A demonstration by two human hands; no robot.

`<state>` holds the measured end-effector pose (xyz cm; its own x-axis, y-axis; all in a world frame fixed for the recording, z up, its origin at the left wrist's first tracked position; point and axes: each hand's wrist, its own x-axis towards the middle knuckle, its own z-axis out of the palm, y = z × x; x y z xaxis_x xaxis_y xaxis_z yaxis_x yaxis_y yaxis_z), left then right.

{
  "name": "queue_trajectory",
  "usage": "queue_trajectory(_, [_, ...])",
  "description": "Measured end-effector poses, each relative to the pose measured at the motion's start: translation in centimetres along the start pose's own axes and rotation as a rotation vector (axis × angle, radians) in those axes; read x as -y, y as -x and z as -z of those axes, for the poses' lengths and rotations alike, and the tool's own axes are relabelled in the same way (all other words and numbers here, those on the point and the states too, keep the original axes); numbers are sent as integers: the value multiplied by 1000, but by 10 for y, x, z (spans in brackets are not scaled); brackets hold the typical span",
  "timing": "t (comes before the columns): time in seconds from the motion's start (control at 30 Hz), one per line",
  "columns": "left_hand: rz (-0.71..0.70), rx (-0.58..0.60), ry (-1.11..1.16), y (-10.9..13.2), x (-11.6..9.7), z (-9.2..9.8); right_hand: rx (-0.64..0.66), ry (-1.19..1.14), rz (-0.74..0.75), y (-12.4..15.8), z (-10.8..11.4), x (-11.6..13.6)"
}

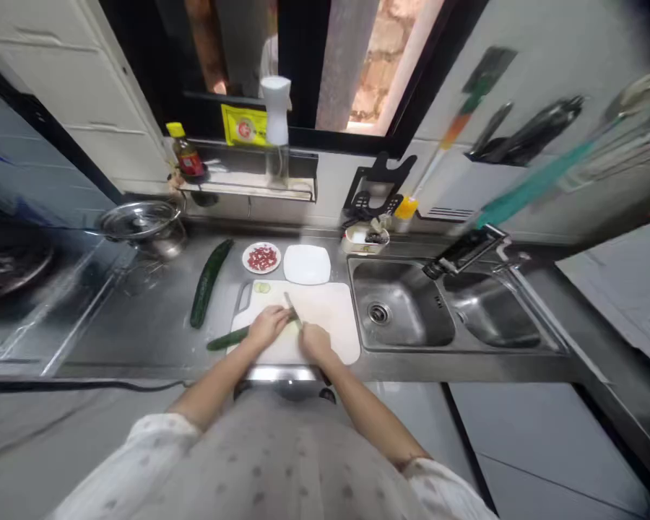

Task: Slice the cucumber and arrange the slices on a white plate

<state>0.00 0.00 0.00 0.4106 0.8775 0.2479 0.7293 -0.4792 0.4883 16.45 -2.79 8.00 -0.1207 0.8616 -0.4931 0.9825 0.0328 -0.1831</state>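
My left hand [269,325] is closed over a green cucumber [229,339], whose uncut end sticks out to the left past the board's edge. In my right hand [315,342] is a kitchen knife [293,309], its blade angled up and to the left, close to my left fingers at the cucumber's cut end. Both hands are over a white cutting board [336,318]. A few pale cucumber slices [261,287] lie at the board's upper left. Off to the left, a second, whole cucumber [210,283] rests on the steel counter.
Behind the board stand a white square plate [307,264] and a small plate of chopped red pieces [261,258]. A double sink [406,303] with a black faucet [466,249] is to the right. A lidded pot [144,224] sits at the left, below a shelf [249,185] with bottles.
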Motion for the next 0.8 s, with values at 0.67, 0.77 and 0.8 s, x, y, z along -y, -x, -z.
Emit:
queue_trajectory(0.67, [-8, -15, 36, -1, 5, -4, -65, -31, 10, -5, -3, -2])
queue_trajectory(0.77, [-6, -18, 36, -1, 5, -4, -68, -26, 16, -2, -5, -4])
queue_trajectory(0.8, [-6, -19, 36, 0, 5, -4, -67, -25, 16, -2, -5, -4])
